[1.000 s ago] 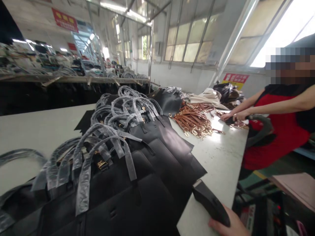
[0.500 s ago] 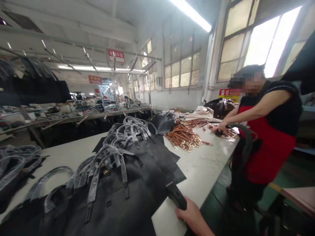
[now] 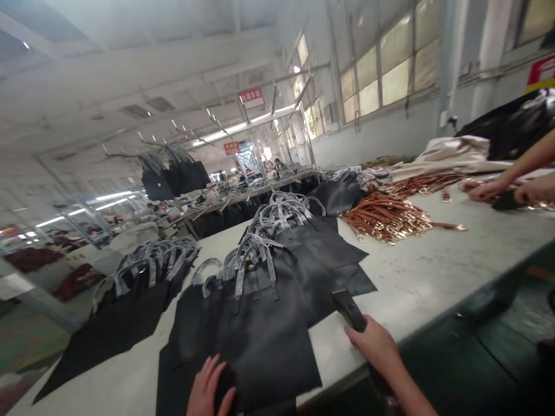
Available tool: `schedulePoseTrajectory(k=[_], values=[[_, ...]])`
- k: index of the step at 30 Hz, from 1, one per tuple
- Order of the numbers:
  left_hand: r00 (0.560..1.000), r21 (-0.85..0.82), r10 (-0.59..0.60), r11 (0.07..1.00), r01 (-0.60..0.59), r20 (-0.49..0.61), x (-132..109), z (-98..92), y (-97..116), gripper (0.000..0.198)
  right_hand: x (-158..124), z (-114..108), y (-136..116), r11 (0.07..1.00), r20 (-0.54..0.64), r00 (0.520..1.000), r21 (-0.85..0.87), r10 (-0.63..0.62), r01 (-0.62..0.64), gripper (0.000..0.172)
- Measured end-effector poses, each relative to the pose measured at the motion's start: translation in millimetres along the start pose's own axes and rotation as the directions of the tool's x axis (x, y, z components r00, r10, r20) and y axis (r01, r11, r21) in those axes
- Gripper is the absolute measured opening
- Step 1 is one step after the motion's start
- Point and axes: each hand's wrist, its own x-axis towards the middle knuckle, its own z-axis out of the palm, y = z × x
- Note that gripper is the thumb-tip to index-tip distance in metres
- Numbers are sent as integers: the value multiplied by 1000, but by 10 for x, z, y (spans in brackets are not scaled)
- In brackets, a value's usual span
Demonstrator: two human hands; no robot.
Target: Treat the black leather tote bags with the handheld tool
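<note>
Where the long white table (image 3: 433,271) comes nearest, a flat black leather bag (image 3: 260,335) is laid on top of a pile of the same bags. The left hand (image 3: 210,388) is laid on the near edge of this bag, with the fingers stretched out and nothing gripped. Just to the right of the bag, a short black flat piece (image 3: 347,306) is held at its near end by the right hand (image 3: 375,346), whose fingers are curled tight around it. The far end of the piece is pointed at the pile and is seen just beside the edge of the bags; whether it is touching them cannot be told. Grey plastic-wrapped handles (image 3: 255,260) are seen at the far end of the bag. A second pile of black bags (image 3: 139,289) is spread to the left, apart from the first. Farther along the table, a heap of brown straps with gold clips (image 3: 385,211) is piled, and a cream cloth (image 3: 451,153) is heaped behind it. At the right edge, another person's two hands (image 3: 489,189) are seen on the table near the straps, with a dark thing (image 3: 507,200) between them.
</note>
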Motion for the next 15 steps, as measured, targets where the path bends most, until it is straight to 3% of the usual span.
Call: schedulePoseTrajectory(k=[2,4,9,15], values=[[957,-71,193,981,-182,217,139,87,282,55,-15,-13,-6,1000,2,1000,-24,4,-4,23],[910,-96,250,968,-231,332,229,108,492,66,-25,-21,-9,999,5,1000,-48,4,-4,25],[883,-110,266,964,-242,386,258,-13,618,76,-24,-30,-21,996,24,1000,-85,8,-6,27],[884,-100,234,972,-211,405,289,-107,681,63,-33,-22,-8,997,26,1000,-82,15,-12,32]])
